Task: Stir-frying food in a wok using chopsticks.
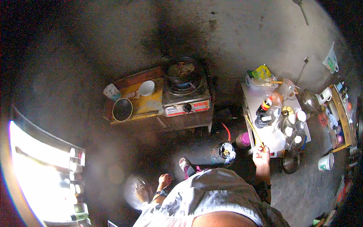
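Note:
My right hand is closed around the lower end of a pair of yellow chopsticks, over the near left part of a white table. My left hand hangs low beside my body, its fingers curled; whether it holds anything cannot be made out. Ahead stands a single-burner gas stove with a blue flame lit. On the burner sits a dark pan with brownish food inside. To the stove's left are a white bowl and a dark round bowl with a pale rim.
A gas cylinder with a red hose stands on the floor between stove and table. The table bears a dark sauce bottle, a plastic jug and several small containers. A white bucket is at right, and jars line the window ledge at left.

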A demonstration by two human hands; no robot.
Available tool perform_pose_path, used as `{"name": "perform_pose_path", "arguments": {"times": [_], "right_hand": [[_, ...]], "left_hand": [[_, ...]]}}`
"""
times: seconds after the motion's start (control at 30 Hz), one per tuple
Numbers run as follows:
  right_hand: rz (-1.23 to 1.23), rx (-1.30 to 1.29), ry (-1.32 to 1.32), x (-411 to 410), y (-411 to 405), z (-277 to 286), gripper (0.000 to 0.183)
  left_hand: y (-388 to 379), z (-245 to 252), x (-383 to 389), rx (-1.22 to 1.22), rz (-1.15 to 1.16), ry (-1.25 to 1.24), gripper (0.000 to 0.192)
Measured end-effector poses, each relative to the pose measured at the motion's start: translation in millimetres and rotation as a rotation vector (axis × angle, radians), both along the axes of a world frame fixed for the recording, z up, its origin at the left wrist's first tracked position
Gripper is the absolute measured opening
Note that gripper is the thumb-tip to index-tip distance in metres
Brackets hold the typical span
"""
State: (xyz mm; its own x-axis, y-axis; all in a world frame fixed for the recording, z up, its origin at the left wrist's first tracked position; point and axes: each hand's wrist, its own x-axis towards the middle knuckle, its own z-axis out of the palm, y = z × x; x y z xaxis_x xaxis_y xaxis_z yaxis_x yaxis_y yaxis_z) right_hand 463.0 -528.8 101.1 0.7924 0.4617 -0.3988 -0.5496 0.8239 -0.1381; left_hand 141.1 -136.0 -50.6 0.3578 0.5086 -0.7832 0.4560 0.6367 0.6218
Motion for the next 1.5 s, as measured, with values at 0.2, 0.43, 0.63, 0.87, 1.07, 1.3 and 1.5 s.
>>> {"name": "perform_pose_path", "arguments": {"times": [0.2,0.43,0.63,0.87,1.07,1.3,1.5], "right_hand": [[0.026,-0.010,-0.044,1,-1,-5,0.025],[-0.038,-0.058,0.157,2,-3,0,0.030],[0.002,0.005,0.155,4,-10,-4,0.030],[-0.006,-0.049,0.120,-3,15,18,0.025],[-0.019,-0.076,0.058,-4,-2,9,0.026],[0.036,-0.034,-0.002,-4,3,11,0.026],[0.011,-0.052,-0.018,-4,4,8,0.026]], "left_hand": [[7,-19,-4,0.216,-0.255,-0.050,0.019],[6,-7,1,0.010,-0.082,-0.063,0.017],[10,-27,-1,0.020,-0.133,-0.090,0.018],[29,-121,-53,0.634,-0.652,-0.107,0.018],[6,-29,-8,-0.016,-0.100,-0.099,0.017],[-5,4,-5,-0.086,0.013,-0.066,0.017],[-3,-7,-9,-0.116,0.065,-0.045,0.016]]}}
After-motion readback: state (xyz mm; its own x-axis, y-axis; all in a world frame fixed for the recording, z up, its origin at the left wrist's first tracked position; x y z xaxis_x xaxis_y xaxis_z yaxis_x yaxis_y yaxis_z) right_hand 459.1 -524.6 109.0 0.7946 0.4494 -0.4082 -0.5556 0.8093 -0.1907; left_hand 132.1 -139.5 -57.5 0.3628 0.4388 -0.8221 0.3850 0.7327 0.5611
